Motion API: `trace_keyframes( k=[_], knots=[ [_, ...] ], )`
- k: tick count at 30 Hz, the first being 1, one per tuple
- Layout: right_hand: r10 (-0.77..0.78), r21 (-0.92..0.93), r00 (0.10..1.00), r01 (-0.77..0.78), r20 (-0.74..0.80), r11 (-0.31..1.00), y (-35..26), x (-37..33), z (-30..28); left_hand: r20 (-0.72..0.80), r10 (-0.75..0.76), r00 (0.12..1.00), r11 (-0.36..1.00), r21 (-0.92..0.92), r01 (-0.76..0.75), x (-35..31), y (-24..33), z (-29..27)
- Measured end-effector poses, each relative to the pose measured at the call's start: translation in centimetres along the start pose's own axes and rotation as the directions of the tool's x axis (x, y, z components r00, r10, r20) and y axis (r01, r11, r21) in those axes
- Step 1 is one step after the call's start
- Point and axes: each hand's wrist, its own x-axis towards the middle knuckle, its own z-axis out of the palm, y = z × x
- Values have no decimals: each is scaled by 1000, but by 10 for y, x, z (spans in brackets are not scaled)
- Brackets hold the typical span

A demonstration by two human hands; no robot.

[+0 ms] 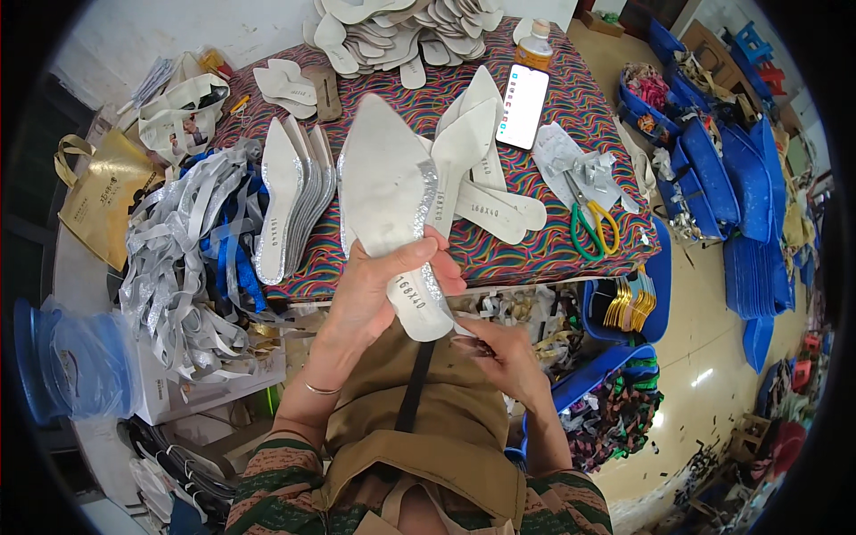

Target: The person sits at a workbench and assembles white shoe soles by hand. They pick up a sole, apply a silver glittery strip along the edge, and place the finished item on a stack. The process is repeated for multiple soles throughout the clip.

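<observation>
Left hand [358,287] clamps the insole [385,178] near the table [584,98]'s front edge, right hand [510,355] seemingly pinches a loose end of the silver edging [429,192] by the heel: keep it taut, press flush round the curve.

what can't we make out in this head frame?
All in the head view:
Insole in left hand: far face, turned away from camera.
Right hand: what it grips, if anything, covered by the hand itself.
Phone: screen icons, too small.
Insole pile: top, cut off by upper edge.
</observation>
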Motion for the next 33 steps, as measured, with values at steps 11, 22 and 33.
trace_keyframes(
  k=[11,22,33],
  knots=[
    [-116,-89,954,95,-278,991,-36,-11,9,98,77,992,845,-534,-13,2,-10,-11],
    [237,320,913,-128,-331,939,-44,3,6,22,113,993,982,-158,-108,-24,-36,1],
    [79,155,976,-48,-202,987,-32,17,-38,265,-432,862,784,582,214,-70,-2,-5]
  ],
)
